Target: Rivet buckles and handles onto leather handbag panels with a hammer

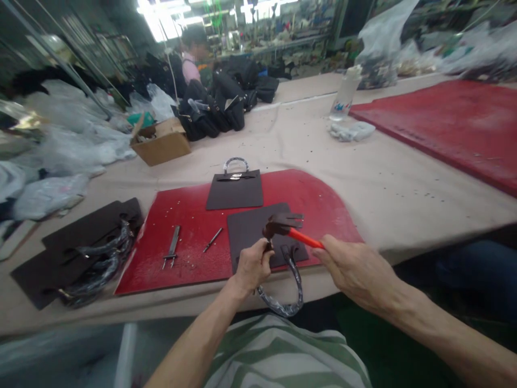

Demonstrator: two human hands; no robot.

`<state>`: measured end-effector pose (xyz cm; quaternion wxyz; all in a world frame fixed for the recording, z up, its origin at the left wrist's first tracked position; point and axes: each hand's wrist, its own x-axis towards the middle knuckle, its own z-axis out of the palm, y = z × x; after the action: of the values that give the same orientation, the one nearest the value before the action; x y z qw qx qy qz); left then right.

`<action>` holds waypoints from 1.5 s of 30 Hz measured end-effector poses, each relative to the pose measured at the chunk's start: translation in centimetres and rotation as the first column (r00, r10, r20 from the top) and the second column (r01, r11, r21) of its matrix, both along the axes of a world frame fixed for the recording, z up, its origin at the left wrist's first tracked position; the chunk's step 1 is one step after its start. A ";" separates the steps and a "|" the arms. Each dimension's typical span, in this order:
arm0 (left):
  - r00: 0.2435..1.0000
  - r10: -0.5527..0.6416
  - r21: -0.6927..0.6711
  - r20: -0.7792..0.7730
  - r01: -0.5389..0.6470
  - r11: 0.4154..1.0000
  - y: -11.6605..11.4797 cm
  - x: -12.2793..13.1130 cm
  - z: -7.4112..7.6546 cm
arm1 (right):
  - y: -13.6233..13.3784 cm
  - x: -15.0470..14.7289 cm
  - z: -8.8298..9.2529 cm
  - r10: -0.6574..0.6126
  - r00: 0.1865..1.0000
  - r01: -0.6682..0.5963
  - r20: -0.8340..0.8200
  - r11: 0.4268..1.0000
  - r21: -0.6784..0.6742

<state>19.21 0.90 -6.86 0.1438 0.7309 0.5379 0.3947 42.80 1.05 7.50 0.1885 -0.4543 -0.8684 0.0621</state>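
My right hand [351, 269] is wrapped round the orange handle of a claw hammer [283, 222]. Its head is over my left hand [254, 264], which is closed round a small upright punch [268, 246], mostly hidden by the fingers. Beneath them lies a dark brown bag panel [247, 229] with a plastic-wrapped handle [299, 293] hanging toward me. Another dark panel with a handle [234, 193] lies just beyond. To the left, a pronged metal tool [173, 248] and a thin metal punch [212, 240] rest on the red mat [194, 202].
More dark panels with wrapped handles [81, 237] are stacked at the left. Farther back stand a cardboard box [161, 145], black bags [214, 105] and a person [190, 67]. A clear bottle [344, 97], a white cloth [351, 131] and a large red board [452, 118] are at the right.
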 end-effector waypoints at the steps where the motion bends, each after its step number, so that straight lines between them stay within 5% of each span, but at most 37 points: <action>1: 1.000 -0.006 -0.002 0.001 0.006 1.000 0.0 0.0 0.0 | -0.2 -0.1 0.6 -0.030 0.999 0.031 -0.036 0.998 0.049; 5: 1.000 -0.012 0.007 0.000 0.012 1.000 0.0 0.0 0.0 | -1.0 -0.6 1.9 -0.072 0.973 0.123 -0.220 0.965 0.232; 9: 1.000 -0.004 0.007 -0.016 0.004 1.000 0.0 0.0 -0.1 | -1.2 -0.3 0.6 0.003 0.999 -0.003 0.048 1.000 0.002; 14: 1.000 -0.006 0.009 -0.027 0.006 1.000 0.1 0.0 -0.2 | -1.6 -0.3 -0.3 -0.133 0.989 0.131 -0.071 0.991 -0.020; 18: 1.000 -0.002 0.002 -0.011 0.002 1.000 0.1 0.0 -0.3 | -1.1 -0.1 -0.7 -0.056 0.983 0.079 0.176 0.988 -0.129; 21: 1.000 -0.011 -0.007 0.008 0.011 1.000 0.0 -0.2 -0.1 | 0.5 0.1 -1.5 -0.116 0.988 0.136 0.101 0.964 -0.229; 24: 0.999 -0.025 -0.009 0.045 0.025 1.000 -0.1 -0.2 0.2 | 3.0 -0.8 -3.4 -0.243 0.970 0.224 -0.004 0.901 -0.371; 28: 0.984 0.003 -0.088 0.177 0.013 0.996 -0.1 0.1 0.4 | 5.9 -3.2 -7.5 -0.323 0.944 0.317 0.066 0.837 -0.446; 32: 0.813 0.205 -0.245 0.545 -0.080 0.966 0.7 -1.2 1.6 | 7.1 -4.6 -10.5 -0.356 0.928 0.364 0.106 0.809 -0.462; 34: 0.755 0.333 -0.290 0.565 -0.196 0.937 1.4 -3.6 2.6 | 7.3 -4.6 -11.0 -0.364 0.924 0.376 0.119 0.801 -0.466; 38: 0.839 0.539 -0.276 0.071 -0.503 0.819 2.8 -10.9 4.7 | 7.4 -4.4 -10.9 -0.358 0.924 0.377 0.134 0.793 -0.478; 42: 0.690 0.496 -0.204 -0.527 -0.669 0.714 3.1 -16.0 6.0 | 7.3 -4.4 -10.7 -0.348 0.928 0.366 0.130 0.795 -0.484; 45: 0.615 0.425 -0.133 -0.665 -0.657 0.742 2.5 -16.7 6.3 | 7.3 -4.4 -10.7 -0.343 0.928 0.370 0.147 0.798 -0.476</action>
<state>2.51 3.41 -0.53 -0.0283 0.5743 0.8158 0.0628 38.42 8.34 -3.22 0.0507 -0.6440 -0.7266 0.2340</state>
